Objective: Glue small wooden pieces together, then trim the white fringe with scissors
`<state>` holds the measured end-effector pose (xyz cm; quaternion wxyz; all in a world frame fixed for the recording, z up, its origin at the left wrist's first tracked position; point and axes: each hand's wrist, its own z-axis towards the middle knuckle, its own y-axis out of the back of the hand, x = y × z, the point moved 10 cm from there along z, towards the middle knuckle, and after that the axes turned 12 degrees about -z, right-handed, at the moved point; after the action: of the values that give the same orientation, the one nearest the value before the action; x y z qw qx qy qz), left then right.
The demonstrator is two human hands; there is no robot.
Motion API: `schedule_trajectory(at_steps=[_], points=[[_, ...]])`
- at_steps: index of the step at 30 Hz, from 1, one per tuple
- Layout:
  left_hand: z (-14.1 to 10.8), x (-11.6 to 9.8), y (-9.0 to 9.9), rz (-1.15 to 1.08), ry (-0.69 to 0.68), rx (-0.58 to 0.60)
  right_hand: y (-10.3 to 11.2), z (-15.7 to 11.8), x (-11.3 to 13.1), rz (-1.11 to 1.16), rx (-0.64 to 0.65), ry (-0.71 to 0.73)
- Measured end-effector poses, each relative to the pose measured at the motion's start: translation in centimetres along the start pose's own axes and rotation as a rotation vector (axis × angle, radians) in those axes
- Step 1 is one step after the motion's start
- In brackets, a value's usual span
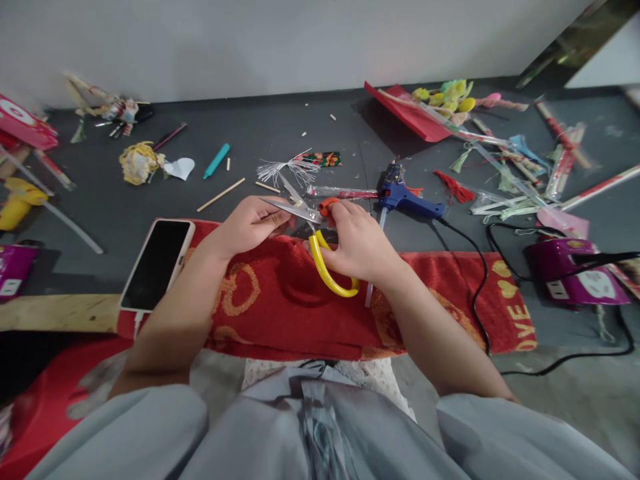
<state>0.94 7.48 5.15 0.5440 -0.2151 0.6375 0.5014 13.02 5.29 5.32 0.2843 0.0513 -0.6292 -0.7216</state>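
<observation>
My right hand (pixel 357 240) grips a pair of scissors (pixel 325 267) with a yellow handle loop. An orange curved piece (pixel 327 205) shows at its fingertips; whether it belongs to the scissors I cannot tell. The metal blades stand apart and point left, reaching my left hand (pixel 257 227). The fingers of that hand are closed together by the blades, and what they hold is hidden. Just beyond lies a bundle of thin white strands (pixel 287 170) beside a strip of flowered material (pixel 323 159). Both hands are above the front edge of a red towel (pixel 285 300).
A blue glue gun (pixel 413 202) with a black cord lies to the right. A phone (pixel 157 263) rests at left on the towel. Further out are thin wooden sticks (pixel 221 194), a teal tube (pixel 217 161), a red tassel (pixel 455 187), red paper (pixel 410 113) and a purple box (pixel 575 270).
</observation>
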Motion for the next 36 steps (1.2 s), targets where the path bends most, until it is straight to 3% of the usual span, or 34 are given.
schedule_trajectory(at_steps=[11,17,25,28,36], points=[[0.2,0.4,0.5,-0.013,0.038,-0.036,-0.7,0.2,-0.7,0.005,0.131,-0.113],[0.3,0.6,0.5,0.079,0.005,-0.044,-0.8,0.2,-1.0,-0.055,0.118,-0.142],[0.5,-0.8,0.1,0.271,-0.11,-0.038,-0.5,0.2,-0.9,-0.098,0.024,-0.106],[0.5,-1.1,-0.1,0.316,-0.161,-0.042,-0.7,0.2,-0.9,-0.105,0.03,-0.102],[0.5,-0.2,-0.3,0.354,-0.138,-0.047,-0.9,0.1,-1.3,-0.076,0.088,-0.144]])
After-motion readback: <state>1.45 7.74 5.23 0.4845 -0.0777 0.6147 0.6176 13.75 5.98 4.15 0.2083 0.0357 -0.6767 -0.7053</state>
